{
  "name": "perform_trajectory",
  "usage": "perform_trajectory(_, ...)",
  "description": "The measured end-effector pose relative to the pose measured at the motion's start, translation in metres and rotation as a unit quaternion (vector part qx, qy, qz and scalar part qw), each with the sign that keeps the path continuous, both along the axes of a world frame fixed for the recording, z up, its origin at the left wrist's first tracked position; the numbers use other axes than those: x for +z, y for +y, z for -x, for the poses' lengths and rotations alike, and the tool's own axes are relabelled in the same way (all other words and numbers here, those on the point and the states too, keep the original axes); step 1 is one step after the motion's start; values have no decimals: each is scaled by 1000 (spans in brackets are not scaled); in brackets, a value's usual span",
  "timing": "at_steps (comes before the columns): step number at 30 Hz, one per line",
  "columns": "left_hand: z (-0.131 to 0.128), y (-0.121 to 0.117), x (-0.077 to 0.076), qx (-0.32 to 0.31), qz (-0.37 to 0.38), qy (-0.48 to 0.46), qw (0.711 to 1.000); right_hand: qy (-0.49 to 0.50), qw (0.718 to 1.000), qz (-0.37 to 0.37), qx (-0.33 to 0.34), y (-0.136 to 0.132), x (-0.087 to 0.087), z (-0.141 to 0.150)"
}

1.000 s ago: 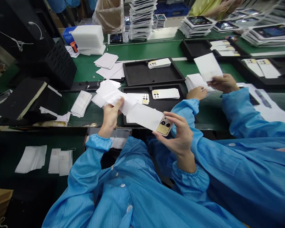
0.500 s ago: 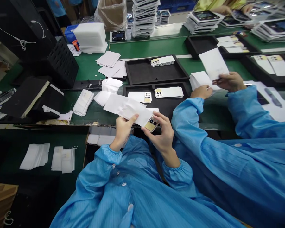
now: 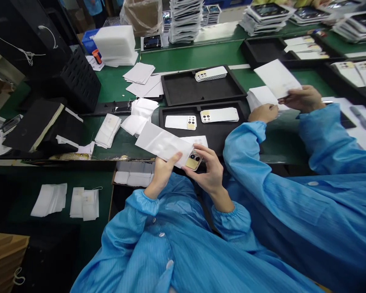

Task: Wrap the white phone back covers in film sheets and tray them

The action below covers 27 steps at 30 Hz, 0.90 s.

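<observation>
My left hand grips the near edge of a white sleeve bag that covers most of a gold-backed phone. My right hand pinches the phone's exposed camera end. Both hands sit close together just in front of a black tray holding two more white-and-gold phones. A second black tray behind it carries a small stack of phones.
A co-worker in blue sleeves on my right holds a white bag with both hands. Loose white bags and stacks lie on the green belt. A black foam block stands at left; more bags lie on the lower shelf.
My hands came together and drew nearer to my body. The left hand left the loose bags and took hold of the sleeve, which now covers more of the phone.
</observation>
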<state>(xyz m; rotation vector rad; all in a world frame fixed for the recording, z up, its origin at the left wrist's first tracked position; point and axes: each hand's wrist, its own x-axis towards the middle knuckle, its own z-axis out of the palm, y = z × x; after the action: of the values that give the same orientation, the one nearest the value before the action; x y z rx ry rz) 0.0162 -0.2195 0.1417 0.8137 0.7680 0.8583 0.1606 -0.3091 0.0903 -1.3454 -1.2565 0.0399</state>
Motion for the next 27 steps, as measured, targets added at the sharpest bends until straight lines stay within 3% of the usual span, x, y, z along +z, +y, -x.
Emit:
perform_trajectory(3,-3,2,8,42,31,-78,996,57,998,13,37,1,-1,8)
perform_trajectory(6,-2,7,15,69,58,-112,990,178,982,4,61,4,-3,18)
perform_trajectory(10,2,15,16,97,91,-137,982,350,933,49,76,9,-9,28)
perform_trajectory(13,4,15,15,109,104,-129,980,421,900,86,79,12,-15,30)
perform_trajectory(21,1,-10,0,51,109,-70,990,482,867,90,85,21,-34,47)
perform_trajectory(27,7,-17,-16,65,99,-69,991,529,837,110,89,23,-32,62)
